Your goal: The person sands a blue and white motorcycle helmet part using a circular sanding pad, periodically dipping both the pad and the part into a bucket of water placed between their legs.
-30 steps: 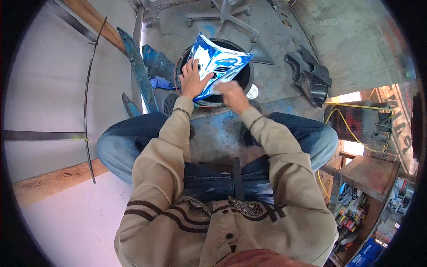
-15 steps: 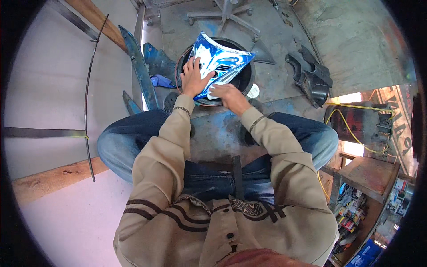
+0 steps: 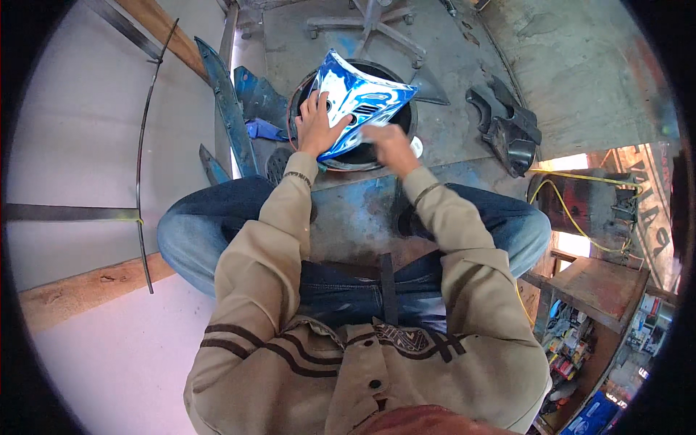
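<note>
Resting on the panel (image 3: pixel 371 90), left hand (image 3: pixel 315 131), spread open; over the tub's (image 3: pixel 406 119) near-right edge, right hand (image 3: pixel 389 146), grip too blurred to tell.

There is one left hand (image 3: pixel 315 132), one right hand (image 3: pixel 394 149), one blue-and-white panel (image 3: pixel 371 93), one black tub (image 3: pixel 414 119), one white disc (image 3: pixel 417 147), one wheeled base (image 3: pixel 373 25).

A grey, blue-stained floor (image 3: pixel 355 206) meets a pale grey panel wall (image 3: pixel 87 145); a grey star-shaped chair base (image 3: pixel 375 23) stands beyond.
</note>
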